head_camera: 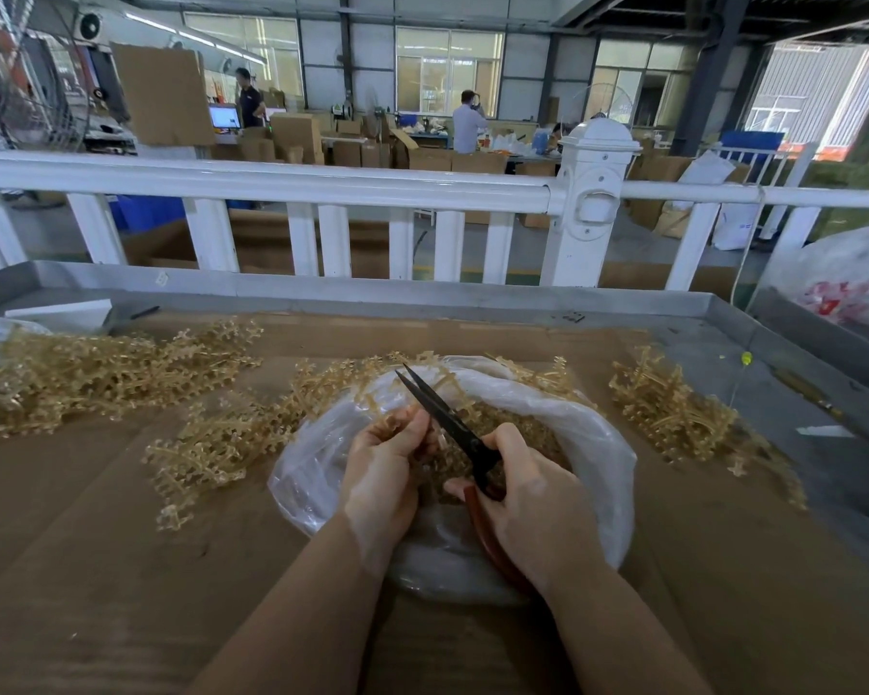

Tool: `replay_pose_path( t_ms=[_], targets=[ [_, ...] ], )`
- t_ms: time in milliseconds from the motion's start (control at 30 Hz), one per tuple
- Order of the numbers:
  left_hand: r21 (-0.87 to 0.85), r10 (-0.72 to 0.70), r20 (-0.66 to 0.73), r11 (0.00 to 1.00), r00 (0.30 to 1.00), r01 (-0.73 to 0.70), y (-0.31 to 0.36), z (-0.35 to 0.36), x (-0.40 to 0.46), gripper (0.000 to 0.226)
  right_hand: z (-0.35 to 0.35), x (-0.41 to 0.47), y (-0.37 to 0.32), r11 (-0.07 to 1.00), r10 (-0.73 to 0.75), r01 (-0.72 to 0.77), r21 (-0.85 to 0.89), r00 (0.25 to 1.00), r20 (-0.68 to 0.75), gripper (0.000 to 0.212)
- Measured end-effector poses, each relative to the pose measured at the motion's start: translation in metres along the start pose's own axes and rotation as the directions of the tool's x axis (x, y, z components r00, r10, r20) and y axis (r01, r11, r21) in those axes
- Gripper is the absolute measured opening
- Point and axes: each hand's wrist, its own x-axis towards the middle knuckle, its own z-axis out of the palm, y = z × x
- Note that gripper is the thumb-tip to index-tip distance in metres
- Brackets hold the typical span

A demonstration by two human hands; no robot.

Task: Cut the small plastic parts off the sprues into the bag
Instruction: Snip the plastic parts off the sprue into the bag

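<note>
Head-cam view, looking down at a cardboard-covered worktop [121, 569] w/ a white railing [272, 180] across the upper half of the frame. At centre, a clear plastic bag [593, 443] lies open, rim rolled down, its inside holding a layer of small tan cut parts [523, 418]. Over the bag's mouth, the left hand [382, 474] holds a tan sprue [397, 388], fingers curled round its stem; the sprue's far end reaches toward the bag's upper rim. The right hand [533, 499] has its grip closed round the red handles of black scissors [452, 423], blades parted narrowly and pointing to the upper left, crossing the sprue just beside the left fingertips. More sprue piles [96, 373] sit at left, centre-left and right of the frame, around the bag. Judgement: cutting is in progress, w/ plenty of sprues left. Risks: blades are very close to the left fingers, so a slip could nick them; a snipped part could spring past the bag's rim onto the cardboard and get lost among the piles; blade tips could snag or pierce the thin bag wall.
</note>
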Motion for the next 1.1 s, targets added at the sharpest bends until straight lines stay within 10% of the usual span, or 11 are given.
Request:
replay_pose_path(
  t_ms=[300, 433, 1100],
  targets=[
    [-0.053, -0.066, 0.068, 0.996, 0.995, 0.07, 0.0056, -0.0006, -0.0021, 0.041, 0.0008, 0.0, 0.0011, 1.0, 0.028, -0.028, -0.008, 0.999, -0.026, 0.037],
    [-0.04, -0.035, 0.063, 0.998, 0.997, 0.038, 0.0029, -0.001, -0.0004, 0.011, 0.0017, 0.0004, 0.0029, 1.0, 0.017, -0.017, 0.014, 0.999, -0.027, 0.041],
    [-0.078, 0.008, 0.041, 0.997, 0.999, -0.005, 0.0019, -0.0012, 0.0007, 0.013, 0.0028, -0.0002, 0.0037, 0.999, -0.011, 0.013, -0.034, 0.999, 0.051, 0.044]
  ],
)
